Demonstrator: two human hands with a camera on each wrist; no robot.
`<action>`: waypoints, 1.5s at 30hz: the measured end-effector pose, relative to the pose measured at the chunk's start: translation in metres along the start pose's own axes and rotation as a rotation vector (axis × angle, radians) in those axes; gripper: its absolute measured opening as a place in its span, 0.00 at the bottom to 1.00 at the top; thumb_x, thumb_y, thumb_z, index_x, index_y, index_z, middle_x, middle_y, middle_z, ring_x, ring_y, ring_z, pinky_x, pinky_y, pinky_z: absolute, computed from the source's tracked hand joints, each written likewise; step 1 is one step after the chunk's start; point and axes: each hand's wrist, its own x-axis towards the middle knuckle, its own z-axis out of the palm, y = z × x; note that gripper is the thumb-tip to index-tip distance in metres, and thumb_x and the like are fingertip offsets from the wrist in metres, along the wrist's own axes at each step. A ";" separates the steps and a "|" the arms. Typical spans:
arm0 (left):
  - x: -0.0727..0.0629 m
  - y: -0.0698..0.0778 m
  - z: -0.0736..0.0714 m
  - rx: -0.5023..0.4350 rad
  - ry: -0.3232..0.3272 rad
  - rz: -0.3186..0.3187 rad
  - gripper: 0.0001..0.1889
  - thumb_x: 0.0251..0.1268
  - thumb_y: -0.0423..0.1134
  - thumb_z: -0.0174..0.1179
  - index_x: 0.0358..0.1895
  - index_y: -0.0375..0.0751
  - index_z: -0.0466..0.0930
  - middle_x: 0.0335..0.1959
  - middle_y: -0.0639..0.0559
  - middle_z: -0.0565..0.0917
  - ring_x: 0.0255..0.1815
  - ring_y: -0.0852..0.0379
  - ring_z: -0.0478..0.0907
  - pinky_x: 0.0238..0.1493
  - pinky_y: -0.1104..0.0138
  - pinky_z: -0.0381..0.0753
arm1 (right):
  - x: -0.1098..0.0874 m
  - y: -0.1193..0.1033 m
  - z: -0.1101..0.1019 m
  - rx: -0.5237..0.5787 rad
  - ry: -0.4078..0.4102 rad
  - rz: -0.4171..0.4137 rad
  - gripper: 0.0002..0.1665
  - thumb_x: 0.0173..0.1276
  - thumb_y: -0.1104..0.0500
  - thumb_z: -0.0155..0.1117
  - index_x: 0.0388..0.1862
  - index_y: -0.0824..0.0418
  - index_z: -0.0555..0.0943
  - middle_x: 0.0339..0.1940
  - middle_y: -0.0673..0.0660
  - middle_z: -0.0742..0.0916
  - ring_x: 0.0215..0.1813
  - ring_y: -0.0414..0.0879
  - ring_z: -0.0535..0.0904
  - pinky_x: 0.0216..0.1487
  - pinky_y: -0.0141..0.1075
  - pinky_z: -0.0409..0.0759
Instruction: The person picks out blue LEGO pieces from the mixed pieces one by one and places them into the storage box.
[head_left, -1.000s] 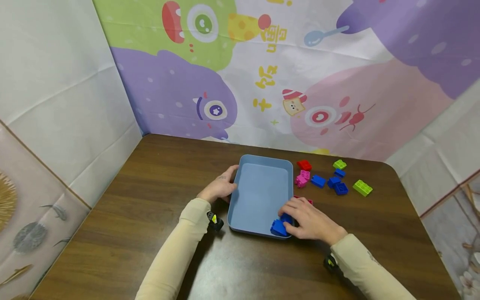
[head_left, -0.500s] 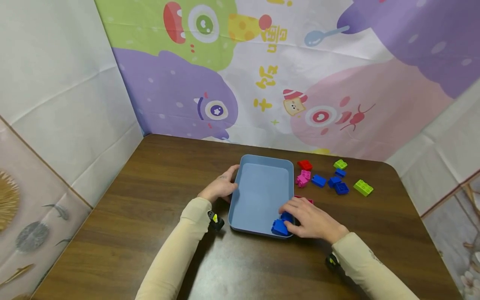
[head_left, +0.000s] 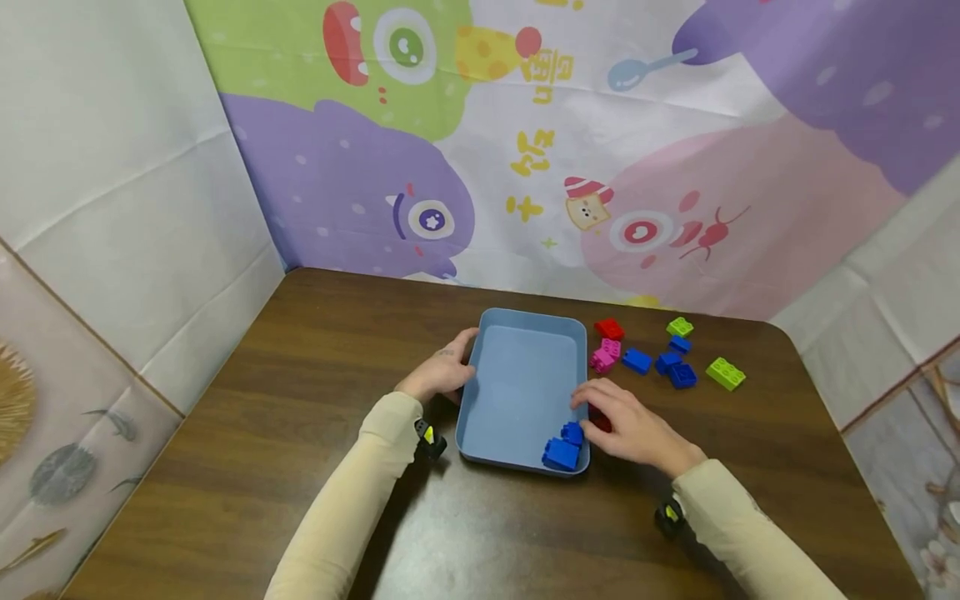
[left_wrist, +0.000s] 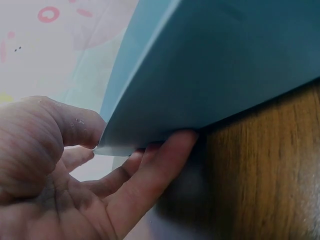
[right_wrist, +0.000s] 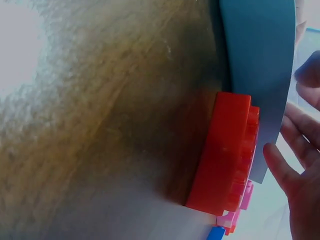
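Two blue blocks (head_left: 561,454) lie in the tray (head_left: 517,367), which the left grip (head_left: 441,372) pinches; the right grip (head_left: 628,425), parted and empty, should lift clear without knocking the red block (right_wrist: 218,152) just outside.

Smooth plastic bricks (head_left: 561,455), matt tray (head_left: 517,375)

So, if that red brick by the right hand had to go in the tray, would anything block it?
Yes, the side wall of the tray. The red brick sits on the table just outside, so it'd probably need lifting over the rim. In the head view, the right hand also partly covers it.
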 end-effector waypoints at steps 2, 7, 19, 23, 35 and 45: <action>0.000 0.001 0.000 0.003 0.004 0.000 0.39 0.73 0.28 0.47 0.83 0.53 0.45 0.74 0.31 0.65 0.59 0.34 0.79 0.34 0.52 0.88 | 0.001 0.000 -0.002 -0.021 -0.001 0.025 0.14 0.66 0.61 0.69 0.50 0.59 0.82 0.59 0.57 0.83 0.60 0.49 0.78 0.60 0.50 0.82; 0.000 0.003 0.001 0.018 0.003 -0.007 0.40 0.72 0.28 0.48 0.84 0.52 0.44 0.78 0.31 0.60 0.56 0.35 0.80 0.32 0.54 0.88 | 0.003 0.002 -0.009 -0.060 -0.009 0.069 0.13 0.66 0.62 0.70 0.50 0.59 0.83 0.61 0.59 0.82 0.61 0.50 0.77 0.61 0.50 0.82; 0.000 0.005 -0.001 0.065 0.007 0.005 0.40 0.72 0.28 0.48 0.84 0.51 0.43 0.77 0.31 0.61 0.55 0.35 0.80 0.32 0.55 0.88 | -0.006 0.029 -0.029 -0.193 0.035 0.130 0.16 0.63 0.63 0.72 0.50 0.61 0.82 0.54 0.57 0.83 0.58 0.53 0.78 0.60 0.53 0.81; 0.001 0.003 0.000 0.052 -0.002 0.002 0.41 0.71 0.27 0.48 0.84 0.51 0.43 0.74 0.29 0.64 0.52 0.37 0.82 0.31 0.54 0.88 | -0.015 0.047 -0.033 -0.234 0.064 0.165 0.17 0.60 0.66 0.73 0.48 0.63 0.82 0.50 0.59 0.84 0.54 0.56 0.80 0.58 0.56 0.79; 0.001 0.004 0.000 0.059 -0.006 -0.003 0.42 0.71 0.26 0.48 0.84 0.52 0.43 0.74 0.28 0.65 0.50 0.36 0.83 0.30 0.54 0.88 | -0.023 0.072 -0.049 -0.280 0.083 0.261 0.16 0.61 0.65 0.72 0.48 0.64 0.82 0.52 0.62 0.85 0.56 0.60 0.79 0.61 0.62 0.75; 0.001 0.004 0.000 0.049 -0.005 0.004 0.41 0.71 0.26 0.47 0.84 0.51 0.43 0.74 0.29 0.65 0.53 0.36 0.82 0.31 0.54 0.88 | -0.029 0.087 -0.054 -0.349 0.108 0.400 0.17 0.63 0.62 0.73 0.50 0.63 0.83 0.53 0.65 0.86 0.56 0.63 0.79 0.57 0.63 0.75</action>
